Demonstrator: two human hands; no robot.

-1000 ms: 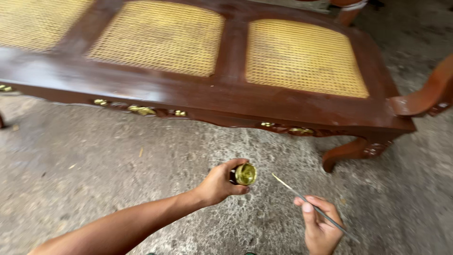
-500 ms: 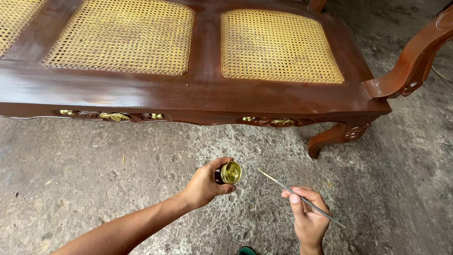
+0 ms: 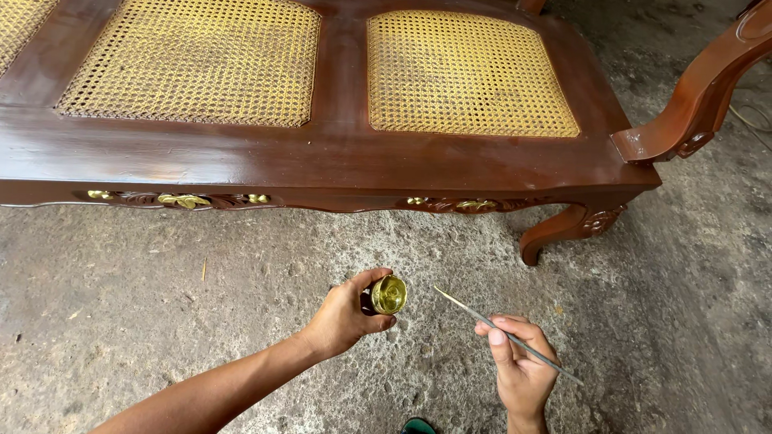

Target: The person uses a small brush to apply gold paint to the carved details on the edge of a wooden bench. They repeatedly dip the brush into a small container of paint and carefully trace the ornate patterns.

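My left hand (image 3: pixel 347 315) grips a small round pot of gold paint (image 3: pixel 389 294), tilted so its open mouth faces right. My right hand (image 3: pixel 521 363) pinches a thin grey brush (image 3: pixel 498 331) like a pencil, its gold-tipped point a little right of the pot and apart from it. Both hands hover above the rough concrete floor (image 3: pixel 161 321), in front of a dark brown wooden bench (image 3: pixel 338 165). The bench has woven yellow cane seat panels (image 3: pixel 466 72) and carved leaf ornaments painted gold (image 3: pixel 183 199) along its front rail.
A curved bench leg (image 3: pixel 563 231) stands on the floor just beyond my right hand. The bench's curved armrest (image 3: pixel 700 88) rises at the upper right. More gold carving (image 3: pixel 474 205) sits at the rail's middle. A green object (image 3: pixel 418 426) peeks in at the bottom edge.
The view has drifted so the bench sits further left and lower in frame. Both hands keep their grips, with the brush tip still just right of the pot.
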